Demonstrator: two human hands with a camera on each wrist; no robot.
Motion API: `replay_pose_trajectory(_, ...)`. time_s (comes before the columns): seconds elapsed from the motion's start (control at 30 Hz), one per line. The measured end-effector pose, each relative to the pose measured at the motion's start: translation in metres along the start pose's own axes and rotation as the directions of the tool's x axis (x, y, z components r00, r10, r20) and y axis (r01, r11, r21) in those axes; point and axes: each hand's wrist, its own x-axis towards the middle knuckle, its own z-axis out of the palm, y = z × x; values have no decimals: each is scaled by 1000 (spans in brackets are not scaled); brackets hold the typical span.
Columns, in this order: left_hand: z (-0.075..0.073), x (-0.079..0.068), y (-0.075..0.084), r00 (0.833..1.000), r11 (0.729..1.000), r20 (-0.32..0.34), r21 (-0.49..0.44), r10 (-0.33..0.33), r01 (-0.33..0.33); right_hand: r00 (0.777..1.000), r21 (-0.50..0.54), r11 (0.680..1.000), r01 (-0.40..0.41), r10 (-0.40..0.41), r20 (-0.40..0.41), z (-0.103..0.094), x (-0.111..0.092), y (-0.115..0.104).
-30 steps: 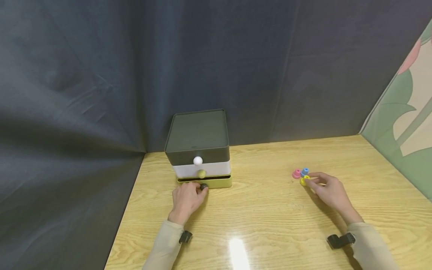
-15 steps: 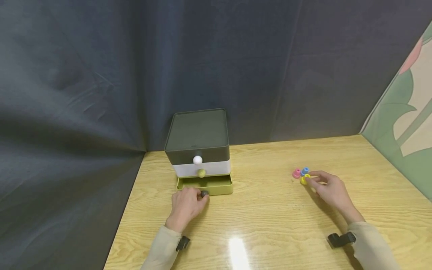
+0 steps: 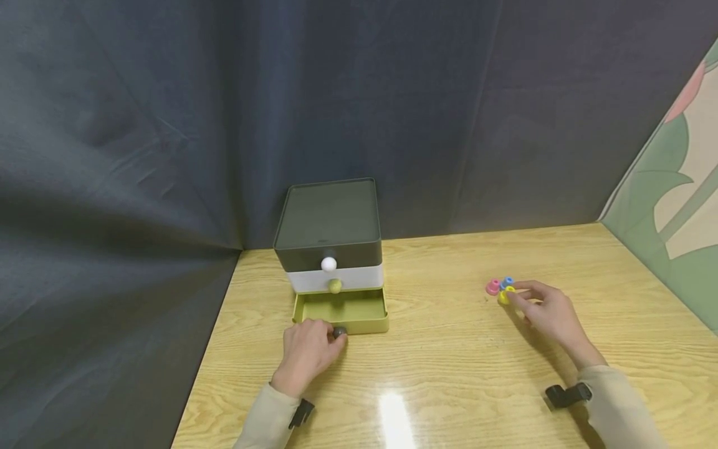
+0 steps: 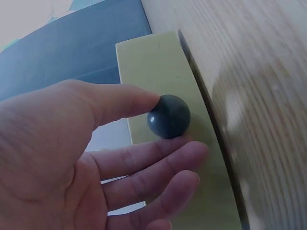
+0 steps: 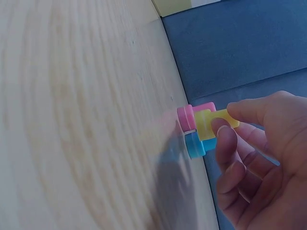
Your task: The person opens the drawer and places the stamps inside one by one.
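Observation:
My left hand (image 3: 307, 352) pinches the dark round knob (image 4: 169, 116) of a green bottom drawer (image 3: 367, 327) between thumb and fingers. The drawer stands pulled out from a small three-tier drawer unit (image 3: 328, 212), and its bare green inside shows. On the right, my right hand (image 3: 552, 317) holds the narrow stem of a small yellow stepped plastic piece (image 5: 205, 123) between thumb and fingertips. A pink piece (image 3: 492, 287) and a blue piece (image 3: 507, 282) of the same shape stand close beside it on the table.
Above the green drawer are a white drawer with a green knob (image 3: 335, 286) and a dark drawer with a white knob (image 3: 328, 264), both closed. Dark curtain (image 3: 426, 125) hangs behind and at left. A leaf-patterned panel (image 3: 673, 206) borders the wooden table (image 3: 437, 386) at right.
The green drawer has slid out toward me with my left hand on its knob, from a narrow gap to a wide opening. My right hand and the yellow piece have hardly moved.

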Motion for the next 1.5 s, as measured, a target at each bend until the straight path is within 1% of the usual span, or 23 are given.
replay_pose_trajectory(0.27,-2,-7,5,999,999,42,41,-13,12,1000,18,1000,14,-14,6,-1,2,-7)
replay_pose_trajectory(0.37,-4,-9,7,998,999,52,42,-20,18,1000,22,999,26,-26,1,0,3,-10)
replay_pose_trajectory(0.5,-15,-14,6,991,998,126,41,-46,41,999,26,999,47,-46,-23,1,4,-16)
replay_pose_trajectory(0.57,-24,-15,5,984,998,168,32,-64,59,998,32,998,61,-60,-36,2,4,-20)
replay_pose_trajectory(0.63,-34,-14,2,979,997,186,16,-83,82,996,37,997,73,-72,-46,2,4,-25)
replay_pose_trajectory(0.73,-47,-9,-5,980,993,163,-17,-113,117,995,45,995,89,-87,-50,3,5,-32)
replay_pose_trajectory(0.83,-54,-3,-14,982,986,106,-32,-158,162,993,46,993,105,-102,-53,4,5,-39)
replay_pose_trajectory(0.9,-54,2,-20,980,981,57,-37,-190,192,992,49,992,114,-111,-59,5,5,-42)
replay_pose_trajectory(0.97,-51,7,-26,975,975,11,-39,-221,221,991,54,991,120,-116,-66,7,5,-46)
replay_pose_trajectory(1.07,-42,12,-33,968,968,-26,-50,-248,247,990,66,990,126,-122,-68,10,6,-51)
replay_pose_trajectory(1.17,-33,16,-39,964,963,-20,-58,-264,263,990,77,988,134,-130,-56,13,7,-57)
replay_pose_trajectory(1.27,-29,18,-42,962,960,1,-56,-273,273,988,73,986,151,-148,-49,16,9,-64)
replay_pose_trajectory(1.4,-28,18,-47,964,962,21,-64,-264,265,987,55,986,158,-156,-50,19,11,-71)
replay_pose_trajectory(1.5,-30,17,-50,968,966,30,-70,-249,251,989,63,987,148,-146,-39,21,12,-77)
